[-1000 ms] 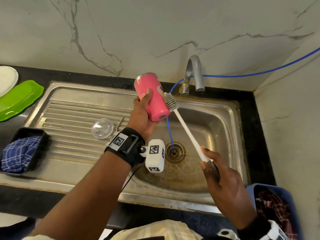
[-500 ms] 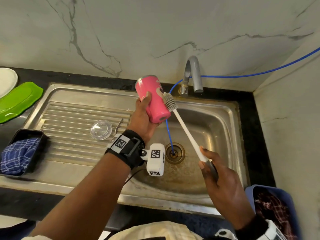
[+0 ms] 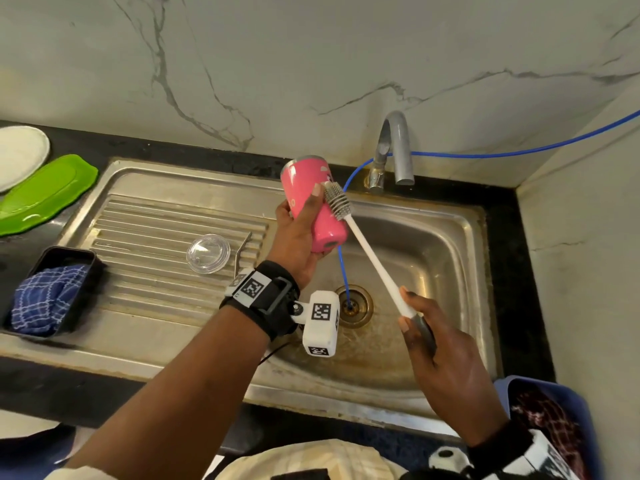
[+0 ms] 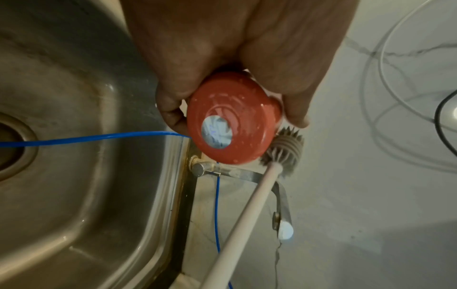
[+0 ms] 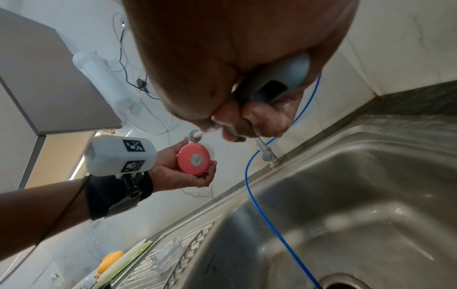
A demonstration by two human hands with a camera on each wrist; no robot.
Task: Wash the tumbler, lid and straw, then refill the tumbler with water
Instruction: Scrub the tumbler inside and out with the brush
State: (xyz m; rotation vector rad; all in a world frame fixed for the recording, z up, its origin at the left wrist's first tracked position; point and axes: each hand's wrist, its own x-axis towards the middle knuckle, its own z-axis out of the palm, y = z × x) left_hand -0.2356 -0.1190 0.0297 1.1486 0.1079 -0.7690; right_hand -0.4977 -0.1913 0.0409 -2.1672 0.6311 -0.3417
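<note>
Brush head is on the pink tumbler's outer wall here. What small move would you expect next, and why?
Probably another short stroke along the wall. The left hand grips the tumbler tilted over the sink, base toward the camera, and the right hand holds the brush with its head against the tumbler's side.

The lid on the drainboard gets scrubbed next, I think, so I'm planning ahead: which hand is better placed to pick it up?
Left, probably. The lid lies beside the left hand, which would first have to put down the tumbler; the right hand grips the brush over the basin.
</note>
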